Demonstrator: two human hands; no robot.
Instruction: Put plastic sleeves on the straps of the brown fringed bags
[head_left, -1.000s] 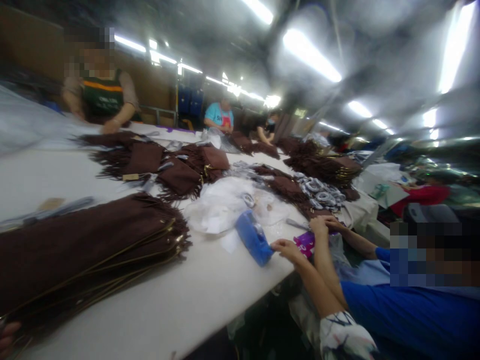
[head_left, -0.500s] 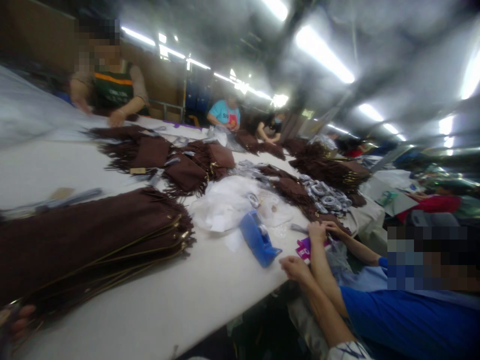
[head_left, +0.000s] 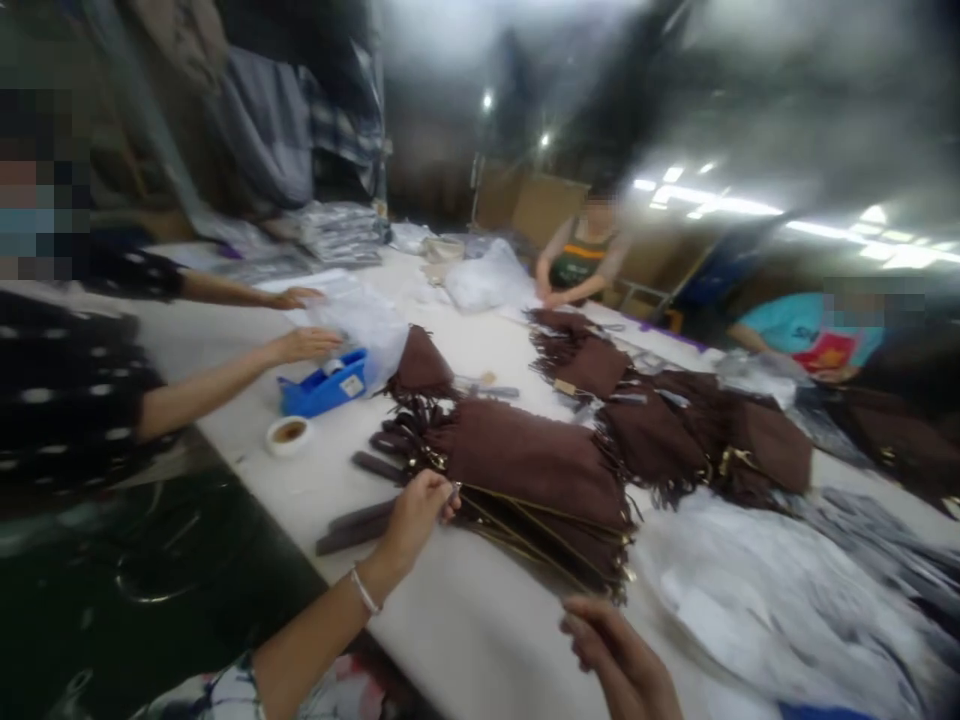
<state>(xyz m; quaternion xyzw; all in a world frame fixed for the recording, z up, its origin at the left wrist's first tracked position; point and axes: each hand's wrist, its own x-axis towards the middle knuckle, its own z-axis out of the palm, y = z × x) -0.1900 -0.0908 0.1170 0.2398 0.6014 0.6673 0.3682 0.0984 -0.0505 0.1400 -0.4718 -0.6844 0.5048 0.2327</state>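
A stack of brown fringed pouches (head_left: 540,480) with gold zips lies on the white table (head_left: 465,620) in front of me. My left hand (head_left: 416,510), with a thin bracelet at the wrist, is closed in a pinch on the stack's near left edge. My right hand (head_left: 619,655) hovers at the bottom of the view, just short of the stack's near right corner. Its fingers are pressed together, and the blur hides what they hold, if anything. A few dark brown strips (head_left: 360,520) lie beside my left hand.
A co-worker in dark dotted sleeves on the left has hands (head_left: 304,345) at a blue tape dispenser (head_left: 322,385) and a clear bag (head_left: 364,315). A small white cup (head_left: 289,435) stands nearby. More brown pouches (head_left: 675,430), white plastic bags (head_left: 750,590) and seated people (head_left: 581,255) fill the far side.
The view has swung sharply to the left along the table. My left hand, earlier only fingertips at the lower left corner, now pinches the stack's edge, and my right hand has come into view.
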